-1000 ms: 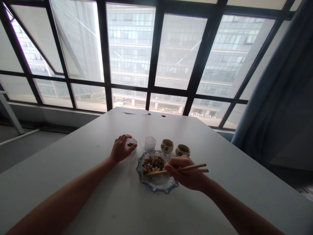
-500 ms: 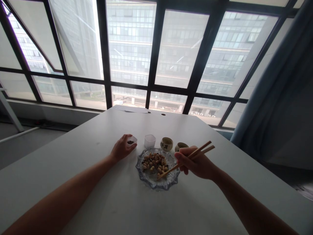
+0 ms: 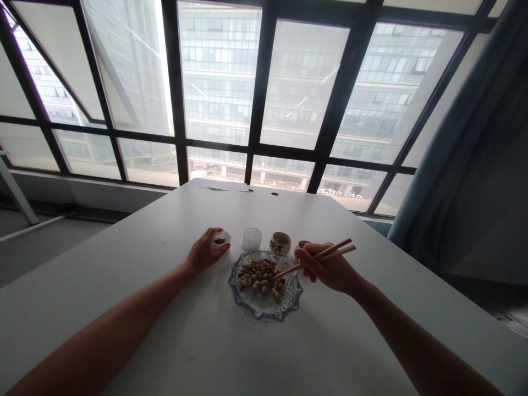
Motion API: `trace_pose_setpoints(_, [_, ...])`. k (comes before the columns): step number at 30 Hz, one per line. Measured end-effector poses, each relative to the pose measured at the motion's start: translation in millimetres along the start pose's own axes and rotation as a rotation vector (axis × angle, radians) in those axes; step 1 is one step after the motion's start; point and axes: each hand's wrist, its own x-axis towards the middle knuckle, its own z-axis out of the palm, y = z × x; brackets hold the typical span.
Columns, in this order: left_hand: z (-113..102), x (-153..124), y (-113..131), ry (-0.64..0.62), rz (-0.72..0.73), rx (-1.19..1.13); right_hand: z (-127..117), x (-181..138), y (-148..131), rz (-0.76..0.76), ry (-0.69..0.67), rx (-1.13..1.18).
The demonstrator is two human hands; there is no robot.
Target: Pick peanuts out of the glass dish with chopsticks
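Tan wooden chopsticks [image 3: 332, 249] gripped in our right fingers [image 3: 304, 255] | tips at oval brown nuts [image 3: 256, 275] in clear scalloped glass dish [image 3: 258, 305] | our left fingers [image 3: 210, 235] hold translucent plastic cup [image 3: 226, 236] | dark bits [image 3: 219, 241] inside, many nuts left

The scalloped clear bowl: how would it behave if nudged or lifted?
The scalloped bowl looks like thick glass, so it is probably stiff and heavy. Wide and low, it would likely slide before tipping. The nut-like pieces lie loose, so they might roll if tilted.
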Motion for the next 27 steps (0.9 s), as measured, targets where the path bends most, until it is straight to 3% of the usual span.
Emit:
trace_pose_setpoints(7, [-0.3,-0.5,1.2,-0.005,-0.007,-0.002,1.4,-1.1,-1.2,-0.135,0.088,-0.113])
trace_pose_setpoints(13, [-2.4,-0.7,4.5,-0.011,-0.007,0.004,11.3,1.0,4.0,-0.208,-0.028,-0.172])
trace_pose_setpoints(16, [-3.1,-0.5,4.6,-0.019,-0.005,0.022,8.9,1.2,4.3,-0.173,-0.01,-0.098])
trace_pose_setpoints(20, [-3.3,-0.2,3.7,-0.039,-0.008,0.029,2.0,-2.5,8.3,-0.015,0.254,0.169])
trace_pose_setpoints(24, [-2.8,0.2,4.0,-0.039,-0.02,0.024,12.1,-22.3,25.4,0.261,0.589,0.658])
trace_pose_setpoints(27, [-2.8,0.1,5.2,-0.04,-0.032,0.018,27.3,-45.8,42.2,0.447,0.691,0.847])
